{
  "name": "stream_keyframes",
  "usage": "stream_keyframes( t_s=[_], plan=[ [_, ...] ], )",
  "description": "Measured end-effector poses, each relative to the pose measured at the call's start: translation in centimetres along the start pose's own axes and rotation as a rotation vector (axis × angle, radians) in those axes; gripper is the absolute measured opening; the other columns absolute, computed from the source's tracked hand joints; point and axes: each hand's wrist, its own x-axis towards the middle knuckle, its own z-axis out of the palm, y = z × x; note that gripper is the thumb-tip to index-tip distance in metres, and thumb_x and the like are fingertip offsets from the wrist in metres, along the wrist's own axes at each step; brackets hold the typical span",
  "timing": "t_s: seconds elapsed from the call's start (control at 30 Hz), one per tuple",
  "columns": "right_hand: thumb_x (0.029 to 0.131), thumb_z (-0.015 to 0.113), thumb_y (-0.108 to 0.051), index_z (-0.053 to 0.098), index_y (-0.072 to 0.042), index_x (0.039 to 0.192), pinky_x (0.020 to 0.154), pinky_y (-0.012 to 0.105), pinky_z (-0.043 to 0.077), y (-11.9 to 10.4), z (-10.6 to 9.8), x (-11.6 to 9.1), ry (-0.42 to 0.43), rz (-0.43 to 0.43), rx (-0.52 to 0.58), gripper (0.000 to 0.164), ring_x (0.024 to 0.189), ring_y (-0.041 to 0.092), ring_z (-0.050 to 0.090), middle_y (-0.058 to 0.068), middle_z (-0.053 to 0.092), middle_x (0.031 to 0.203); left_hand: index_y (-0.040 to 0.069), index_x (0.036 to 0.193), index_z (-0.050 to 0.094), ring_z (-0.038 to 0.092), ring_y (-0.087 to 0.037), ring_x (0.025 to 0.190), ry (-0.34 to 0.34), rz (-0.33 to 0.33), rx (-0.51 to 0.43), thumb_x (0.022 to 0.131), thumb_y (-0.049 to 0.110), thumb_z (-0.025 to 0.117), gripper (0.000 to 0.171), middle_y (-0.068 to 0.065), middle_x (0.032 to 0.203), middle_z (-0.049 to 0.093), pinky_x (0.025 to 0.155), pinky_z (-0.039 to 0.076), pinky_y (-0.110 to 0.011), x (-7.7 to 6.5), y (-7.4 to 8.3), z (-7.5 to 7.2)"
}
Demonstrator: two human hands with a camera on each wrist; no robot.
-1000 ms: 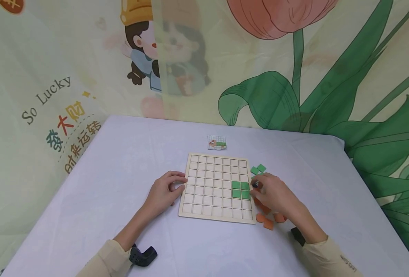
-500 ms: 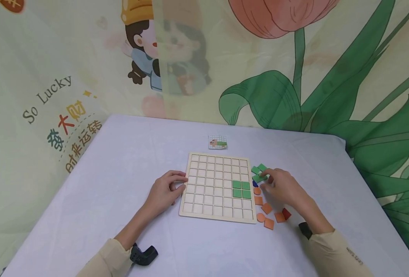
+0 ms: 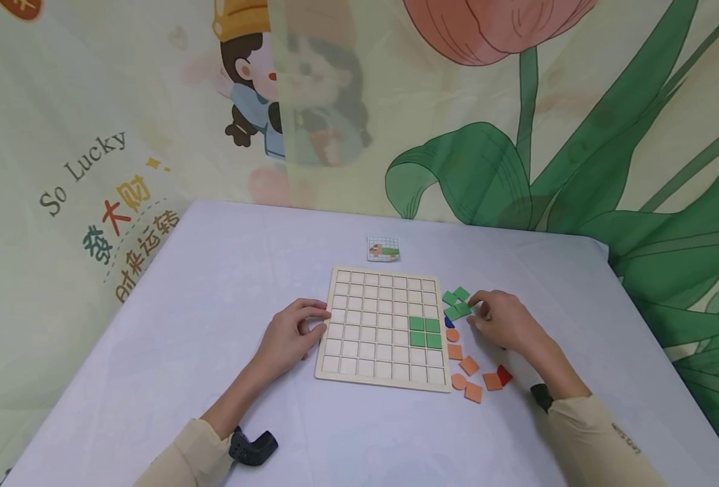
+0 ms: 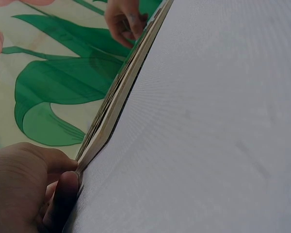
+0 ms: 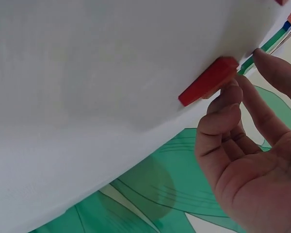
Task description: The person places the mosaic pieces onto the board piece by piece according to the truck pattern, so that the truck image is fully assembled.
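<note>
Board (image 3: 365, 333) sat flat on the counter (image 3: 152, 379) | we pinched its left edge with our left hand (image 3: 289, 329), probably so it wouldn't slide | our right hand (image 3: 508, 321) had a red piece (image 5: 208, 81) tucked against curled fingers, thumb and forefinger narrowly apart beside loose green tiles (image 3: 452, 312), likely parked there for easy reach

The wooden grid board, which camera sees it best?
The head view: nearly all the wooden grid board shows from above, with four green square tiles. The left wrist view shows mainly its edge; the right wrist view, at most a sliver.
</note>
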Motion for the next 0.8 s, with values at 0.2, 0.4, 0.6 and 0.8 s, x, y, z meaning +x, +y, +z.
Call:
stream_keyframes(
  t_s=[0.2,0.4,0.6,0.8],
  plan=[
    [0.096,0.074,-0.012,0.066,-0.003,0.134,0.058,0.028,0.057,0.6,-0.3,0.5,-0.051,0.005,0.048,0.04,0.086,0.026,0.061,0.023,0.067,0.113,0.008,0.117,0.079,0.054,-0.01,0.056,0.0,0.003,-0.002,0.095,0.008,0.076,0.023,-0.002,0.134,0.069,0.049,0.046,-0.024,0.0,0.0,0.0],
    [0.095,0.074,-0.013,0.067,-0.005,0.133,0.068,0.031,0.06,0.8,-0.5,0.8,-0.06,-0.009,0.041,0.039,0.093,0.029,0.062,0.023,0.068,0.113,0.008,0.117,0.079,0.053,-0.009,0.056,-0.001,-0.001,0.003,0.095,0.008,0.076,0.023,-0.002,0.134,0.069,0.049,0.046,-0.023,0.0,0.0,0.0],
    [0.095,0.075,-0.013,0.068,-0.006,0.134,0.072,0.034,0.062,0.7,-0.6,1.1,-0.08,-0.009,0.019,0.04,0.096,0.031,0.062,0.023,0.069,0.114,0.008,0.117,0.079,0.053,-0.009,0.056,-0.005,-0.001,0.001,0.095,0.008,0.076,0.023,-0.002,0.135,0.069,0.049,0.046,-0.023,0.0,0.0,0.0],
    [0.096,0.076,-0.014,0.068,-0.005,0.134,0.074,0.034,0.063,0.6,-0.8,1.3,-0.1,-0.024,0.016,0.04,0.099,0.032,0.063,0.024,0.069,0.116,0.008,0.117,0.079,0.053,-0.008,0.056,-0.012,-0.01,-0.012,0.095,0.008,0.075,0.022,-0.002,0.136,0.069,0.049,0.047,-0.024,0.0,0.2,-0.2]
  ],
)
